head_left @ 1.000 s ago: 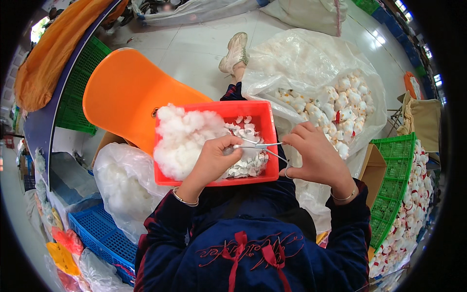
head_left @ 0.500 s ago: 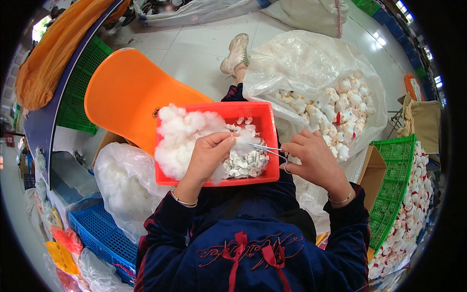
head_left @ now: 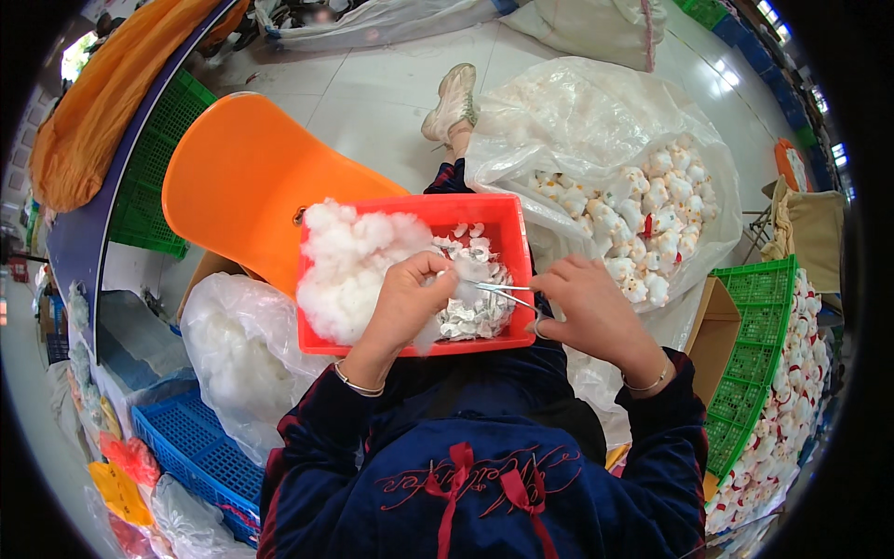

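"Right hand [head_left: 585,307] has shifted left, gripping the metal forceps [head_left: 492,287] over the red tray [head_left: 509,242]'s right side. Left hand [head_left: 413,298]?"
"Pinching a pale piece [head_left: 461,291], mostly hidden; probably soft, light. Forceps look stiff, slick: hold by the loops [head_left: 537,327]."

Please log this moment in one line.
left hand: pinched, contents unclear | right hand: holding ring-handled metal tool | red bin: white stuffing, small white pieces

slim silver scissor-handled tool [head_left: 492,287], slanting above small white pieces [head_left: 472,315], heaped in a red tray [head_left: 507,216]
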Action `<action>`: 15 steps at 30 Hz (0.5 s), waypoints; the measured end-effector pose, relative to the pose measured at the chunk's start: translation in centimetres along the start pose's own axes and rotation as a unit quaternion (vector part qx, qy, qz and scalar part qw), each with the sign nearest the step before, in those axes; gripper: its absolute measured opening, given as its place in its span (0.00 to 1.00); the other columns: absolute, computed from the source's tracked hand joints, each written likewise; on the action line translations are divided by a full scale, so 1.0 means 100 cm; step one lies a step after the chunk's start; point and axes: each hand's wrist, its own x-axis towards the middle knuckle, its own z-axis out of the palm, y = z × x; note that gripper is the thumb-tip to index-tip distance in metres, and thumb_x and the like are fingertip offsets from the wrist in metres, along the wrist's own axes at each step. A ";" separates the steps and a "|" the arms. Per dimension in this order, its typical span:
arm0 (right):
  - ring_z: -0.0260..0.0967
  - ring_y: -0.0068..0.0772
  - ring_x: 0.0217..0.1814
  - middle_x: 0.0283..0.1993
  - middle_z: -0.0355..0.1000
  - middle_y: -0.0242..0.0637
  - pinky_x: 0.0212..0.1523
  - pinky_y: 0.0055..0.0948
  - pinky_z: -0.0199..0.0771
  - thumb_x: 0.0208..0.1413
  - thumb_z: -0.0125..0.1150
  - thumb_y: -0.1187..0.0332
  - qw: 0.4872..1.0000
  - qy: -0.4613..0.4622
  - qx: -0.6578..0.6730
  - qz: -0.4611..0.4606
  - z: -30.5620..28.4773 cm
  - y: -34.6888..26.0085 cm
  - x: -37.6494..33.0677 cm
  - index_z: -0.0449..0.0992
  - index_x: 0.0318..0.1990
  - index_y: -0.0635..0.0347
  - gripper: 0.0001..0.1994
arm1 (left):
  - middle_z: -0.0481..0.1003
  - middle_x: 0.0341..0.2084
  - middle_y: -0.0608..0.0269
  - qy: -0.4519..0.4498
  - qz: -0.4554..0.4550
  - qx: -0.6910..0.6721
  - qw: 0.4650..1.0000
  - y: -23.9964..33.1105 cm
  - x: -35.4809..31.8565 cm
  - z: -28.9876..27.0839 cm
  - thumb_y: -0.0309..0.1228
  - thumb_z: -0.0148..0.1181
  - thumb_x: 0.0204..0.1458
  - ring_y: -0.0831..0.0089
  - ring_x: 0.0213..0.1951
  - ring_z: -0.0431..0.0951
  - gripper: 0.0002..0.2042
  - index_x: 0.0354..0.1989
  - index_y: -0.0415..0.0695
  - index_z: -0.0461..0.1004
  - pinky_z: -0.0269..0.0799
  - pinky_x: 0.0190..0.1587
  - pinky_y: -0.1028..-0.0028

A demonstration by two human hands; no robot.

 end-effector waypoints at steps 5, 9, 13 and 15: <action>0.65 0.41 0.52 0.42 0.71 0.36 0.50 0.41 0.63 0.42 0.72 0.63 0.996 0.074 -0.041 -0.005 -0.009 -0.011 0.002 0.78 0.46 0.56 0.21 | 0.75 0.24 0.70 0.040 -0.015 -0.127 0.991 -0.008 0.006 0.001 0.27 0.61 0.59 0.88 0.22 0.67 0.04 0.34 0.42 0.75 0.62 0.25 0.85; 0.66 0.41 0.49 0.38 0.71 0.35 0.48 0.40 0.63 0.42 0.71 0.64 0.996 0.049 -0.073 0.009 -0.003 -0.005 0.002 0.79 0.42 0.55 0.17 | 0.76 0.25 0.68 0.042 -0.026 -0.145 0.988 -0.004 0.005 0.004 0.29 0.61 0.59 0.88 0.22 0.66 0.04 0.35 0.42 0.76 0.61 0.25 0.85; 0.68 0.41 0.46 0.35 0.71 0.35 0.47 0.40 0.63 0.44 0.69 0.63 0.998 0.001 -0.065 0.022 -0.002 -0.005 0.005 0.80 0.40 0.54 0.14 | 0.78 0.27 0.67 0.016 -0.011 -0.104 0.994 -0.004 0.004 0.004 0.28 0.61 0.60 0.88 0.22 0.66 0.04 0.37 0.41 0.77 0.61 0.25 0.85; 0.69 0.41 0.46 0.35 0.72 0.35 0.47 0.40 0.63 0.45 0.68 0.63 0.997 -0.037 -0.060 0.029 -0.003 -0.011 0.010 0.80 0.40 0.54 0.14 | 0.79 0.28 0.67 0.000 0.005 -0.095 0.995 -0.008 0.005 0.005 0.27 0.61 0.60 0.89 0.22 0.67 0.04 0.38 0.40 0.78 0.62 0.26 0.85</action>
